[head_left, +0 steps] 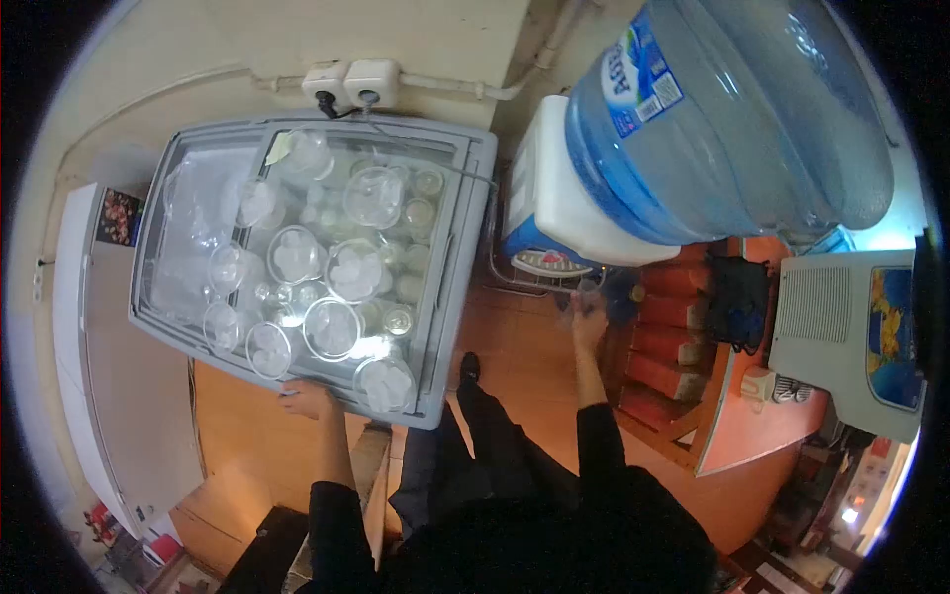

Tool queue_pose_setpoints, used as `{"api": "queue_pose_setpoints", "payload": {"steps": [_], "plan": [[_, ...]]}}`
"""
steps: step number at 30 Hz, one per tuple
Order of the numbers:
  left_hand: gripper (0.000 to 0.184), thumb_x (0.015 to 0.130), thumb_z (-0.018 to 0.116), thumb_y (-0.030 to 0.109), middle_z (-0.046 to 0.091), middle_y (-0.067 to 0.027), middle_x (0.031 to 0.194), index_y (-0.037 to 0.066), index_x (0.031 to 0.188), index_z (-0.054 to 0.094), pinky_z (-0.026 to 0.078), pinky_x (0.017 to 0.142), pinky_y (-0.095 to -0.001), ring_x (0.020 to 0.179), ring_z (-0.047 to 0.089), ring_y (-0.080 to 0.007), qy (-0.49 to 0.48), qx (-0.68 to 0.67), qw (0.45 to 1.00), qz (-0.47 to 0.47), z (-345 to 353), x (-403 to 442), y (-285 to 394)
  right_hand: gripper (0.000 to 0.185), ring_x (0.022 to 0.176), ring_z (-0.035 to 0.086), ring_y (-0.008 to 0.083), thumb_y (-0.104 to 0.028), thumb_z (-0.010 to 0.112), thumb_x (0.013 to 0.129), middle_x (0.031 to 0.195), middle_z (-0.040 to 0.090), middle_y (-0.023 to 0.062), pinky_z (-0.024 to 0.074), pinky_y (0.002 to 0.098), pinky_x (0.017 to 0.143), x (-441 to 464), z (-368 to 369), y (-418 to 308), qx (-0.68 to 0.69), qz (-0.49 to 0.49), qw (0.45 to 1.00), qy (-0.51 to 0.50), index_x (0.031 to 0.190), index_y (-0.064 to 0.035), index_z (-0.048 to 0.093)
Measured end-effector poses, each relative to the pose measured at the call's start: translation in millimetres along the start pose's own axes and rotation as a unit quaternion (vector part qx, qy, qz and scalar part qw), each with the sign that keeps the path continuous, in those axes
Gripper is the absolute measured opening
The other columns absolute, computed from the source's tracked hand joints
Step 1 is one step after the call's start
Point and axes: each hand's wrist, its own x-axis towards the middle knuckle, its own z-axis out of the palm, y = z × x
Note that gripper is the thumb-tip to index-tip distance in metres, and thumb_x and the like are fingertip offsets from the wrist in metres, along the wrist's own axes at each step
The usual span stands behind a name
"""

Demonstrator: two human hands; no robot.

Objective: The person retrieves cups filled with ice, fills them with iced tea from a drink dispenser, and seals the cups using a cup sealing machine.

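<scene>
Colourless cup (589,287), in right fingers (593,315), near white dispenser (547,148)

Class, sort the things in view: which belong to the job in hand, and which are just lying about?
Likely the job:
clear cup in the right hand
filled cups
water dispenser
large bottle

Apparently lying about:
pale mug
dark bag
grey appliance

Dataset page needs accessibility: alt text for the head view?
A person's right hand holds what looks like a clear cup near a white water dispenser topped by a big blue bottle. The left hand is at the edge of a grey cooler with clear cups of ice on top.
</scene>
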Motion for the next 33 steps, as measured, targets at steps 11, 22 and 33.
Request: {"api": "queue_pose_setpoints", "payload": {"steps": [11,22,33], "plan": [[0.048,0.095,0.034,0.036,0.049,-0.0334,0.103,-0.009,0.107,0.044,0.043,0.079,-0.0526,0.092,0.052,-0.0475,0.025,0.052,0.997,0.046,19.4,19.3,-34.0,0.048,0.080,0.063,0.0391,-0.026,0.073,0.073,0.088,0.064,0.0245,0.0490,0.0432,0.071,62.6,44.8,13.2,0.004,-0.061,0.995,0.073,0.108,0.0026,0.056],[0.049,0.096,0.033,0.036,0.049,-0.0349,0.102,-0.010,0.106,0.044,0.044,0.076,-0.0534,0.088,0.052,-0.0494,0.030,0.001,0.997,0.067,0.2,0.5,-2.1,0.044,0.069,0.063,0.0286,-0.018,0.071,0.072,0.077,0.063,0.0185,0.0485,0.0396,0.066,61.4,52.5,14.5,0.082,-0.122,0.981,0.130,0.105,0.0067,0.055],[0.047,0.096,0.033,0.033,0.050,-0.0342,0.098,-0.012,0.103,0.045,0.042,0.077,-0.0514,0.088,0.052,-0.0477,0.002,-0.002,0.998,0.068,3.9,9.8,-17.9,0.039,0.072,0.062,0.0315,-0.017,0.070,0.075,0.078,0.063,0.0206,0.0473,0.0386,0.068,52.7,41.2,-0.3,0.023,-0.167,0.977,0.129,0.101,0.0085,0.056]]}}
